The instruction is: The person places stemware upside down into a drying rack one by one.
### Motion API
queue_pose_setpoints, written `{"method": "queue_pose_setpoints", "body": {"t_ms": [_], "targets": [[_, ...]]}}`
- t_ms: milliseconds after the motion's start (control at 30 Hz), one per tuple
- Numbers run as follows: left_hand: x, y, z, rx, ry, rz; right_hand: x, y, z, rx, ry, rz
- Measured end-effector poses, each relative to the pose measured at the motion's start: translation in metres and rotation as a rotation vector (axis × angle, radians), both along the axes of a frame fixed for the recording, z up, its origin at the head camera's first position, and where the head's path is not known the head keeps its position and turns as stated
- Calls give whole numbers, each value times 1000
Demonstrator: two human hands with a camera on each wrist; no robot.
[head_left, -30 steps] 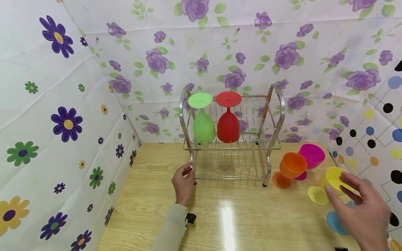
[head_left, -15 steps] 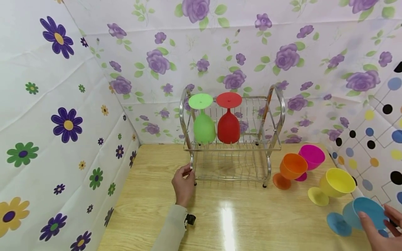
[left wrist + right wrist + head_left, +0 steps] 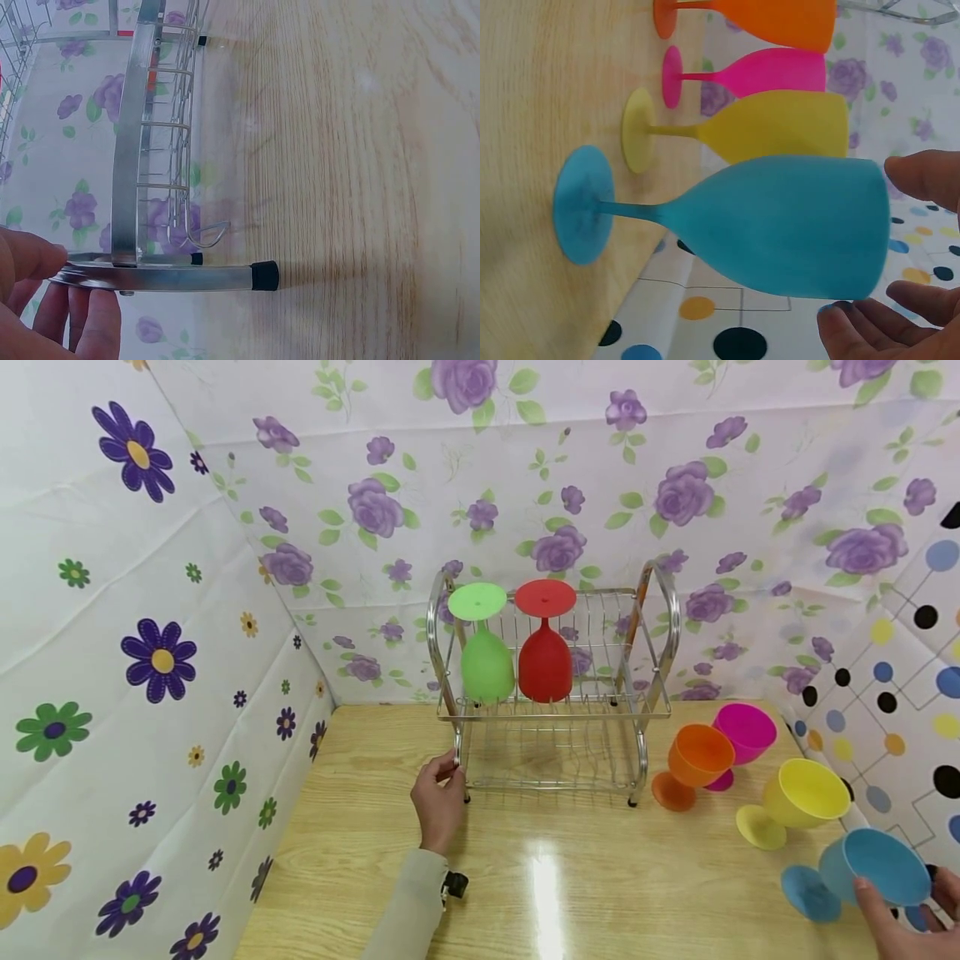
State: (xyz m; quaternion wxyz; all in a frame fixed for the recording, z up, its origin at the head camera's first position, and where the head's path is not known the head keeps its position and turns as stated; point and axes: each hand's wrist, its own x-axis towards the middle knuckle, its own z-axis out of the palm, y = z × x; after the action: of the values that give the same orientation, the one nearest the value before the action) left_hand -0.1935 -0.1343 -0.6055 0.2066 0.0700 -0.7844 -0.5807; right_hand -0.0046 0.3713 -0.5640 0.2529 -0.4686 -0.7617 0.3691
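My left hand (image 3: 438, 802) pinches the front left leg of a metal dish rack (image 3: 553, 717); in the left wrist view, the thumb lies on one side of the metal frame (image 3: 161, 277) and the fingers on the other. At the far right, my right hand (image 3: 911, 918) is spread about the rim of a blue goblet (image 3: 780, 225), which stands upright on its foot. Its thumb (image 3: 922, 176) is at one side of the rim and its fingers at the other; firm contact cannot be made out. A green goblet (image 3: 487, 668) and a red goblet (image 3: 545, 664) stand upside down on the rack's upper tier.
Orange (image 3: 699, 756), magenta (image 3: 744, 735) and yellow (image 3: 804, 793) goblets stand upright on the wooden table (image 3: 600, 885), between the rack and the blue goblet. Flowered cloth (image 3: 330, 477) hangs behind the table, with a dotted cloth (image 3: 892, 693) along the right side.
My right hand has moved right and toward me, from over the yellow goblet to the blue goblet's rim. The left hand, the rack and the goblets have kept their places.
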Motion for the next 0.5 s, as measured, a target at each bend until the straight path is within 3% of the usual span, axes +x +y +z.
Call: {"method": "queue_pose_setpoints", "body": {"t_ms": [233,433,500], "targets": [[-1,0,-1,-7,3,8,-9,1,-11,-101,7,-22],[-1,0,-3,0,2,5,-13,8,-35,-182,12,-16],[0,0,-5,10,5,0,-14,9,-45,-186,54,-28]]}}
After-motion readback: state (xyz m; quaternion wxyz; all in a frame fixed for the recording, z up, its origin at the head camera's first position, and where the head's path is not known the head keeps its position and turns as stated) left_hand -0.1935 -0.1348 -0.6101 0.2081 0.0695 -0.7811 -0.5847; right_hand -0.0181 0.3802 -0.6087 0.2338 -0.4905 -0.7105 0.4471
